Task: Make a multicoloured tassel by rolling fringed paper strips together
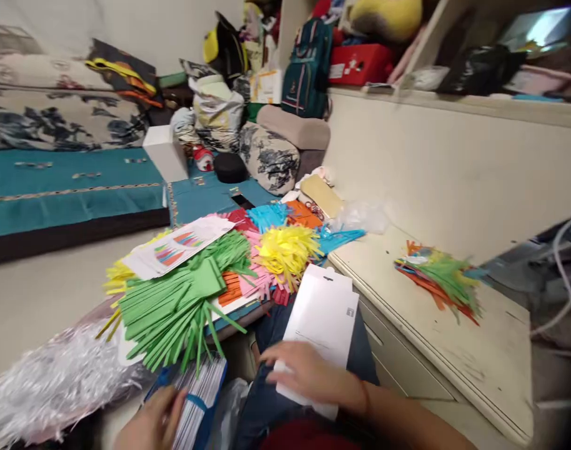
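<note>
My right hand (308, 374) lies over a white card sleeve (320, 312) with a hang hole, on my lap. Its fingers are stretched out and slightly blurred. Low on the left, my left hand (149, 420) is at a blue box (205, 431) packed with white sheets or sleeves (198, 384) crossed by a blue band. Its fingers are partly bent and smeared, so their grip is unclear. Ahead lies a heap of fringed paper tassels: green (173, 306), yellow (288, 250), pink (260, 269) and blue (269, 215). A printed sheet with tassel pictures (180, 245) rests on top.
To the right, a cream cabinet top (430, 337) holds a mixed tassel bundle (440, 278). Shiny white plastic (65, 381) lies at lower left. Behind are a teal-covered seat (70, 181), a white box (166, 153), cushions (269, 156) and a backpack (307, 69).
</note>
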The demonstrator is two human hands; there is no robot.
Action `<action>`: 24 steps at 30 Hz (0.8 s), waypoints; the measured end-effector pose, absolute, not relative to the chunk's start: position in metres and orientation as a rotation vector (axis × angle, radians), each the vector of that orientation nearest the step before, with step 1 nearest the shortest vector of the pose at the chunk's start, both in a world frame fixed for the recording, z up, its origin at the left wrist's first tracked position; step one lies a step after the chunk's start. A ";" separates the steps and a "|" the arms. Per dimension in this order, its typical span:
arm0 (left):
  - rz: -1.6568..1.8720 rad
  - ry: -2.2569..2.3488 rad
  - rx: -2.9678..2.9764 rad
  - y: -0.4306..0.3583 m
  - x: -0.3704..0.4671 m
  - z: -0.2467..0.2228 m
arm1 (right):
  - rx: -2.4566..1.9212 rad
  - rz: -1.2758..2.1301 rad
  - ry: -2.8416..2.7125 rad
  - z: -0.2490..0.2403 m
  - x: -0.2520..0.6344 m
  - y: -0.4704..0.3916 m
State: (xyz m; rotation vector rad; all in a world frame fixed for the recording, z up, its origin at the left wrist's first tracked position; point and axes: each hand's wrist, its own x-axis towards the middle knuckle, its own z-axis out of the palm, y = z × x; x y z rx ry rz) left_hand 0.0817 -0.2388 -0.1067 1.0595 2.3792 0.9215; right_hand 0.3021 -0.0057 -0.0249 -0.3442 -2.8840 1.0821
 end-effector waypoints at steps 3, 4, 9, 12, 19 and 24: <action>1.083 1.958 1.287 -0.148 0.118 -0.093 | -0.862 0.765 -2.430 -0.021 0.371 0.052; 1.141 1.857 1.302 -0.114 0.131 -0.092 | -0.953 0.687 -2.300 -0.025 0.391 0.067; 1.215 1.736 1.304 0.017 0.173 -0.095 | -1.239 0.670 -1.819 -0.056 0.442 0.101; 1.223 1.648 1.281 0.040 0.185 -0.089 | -1.211 0.797 -1.721 -0.067 0.440 0.097; 1.409 1.637 1.116 -0.004 0.204 -0.058 | -0.968 0.932 -1.584 -0.056 0.431 0.080; 1.510 1.732 1.160 -0.023 0.224 -0.035 | -0.819 0.448 -1.876 -0.004 0.420 0.070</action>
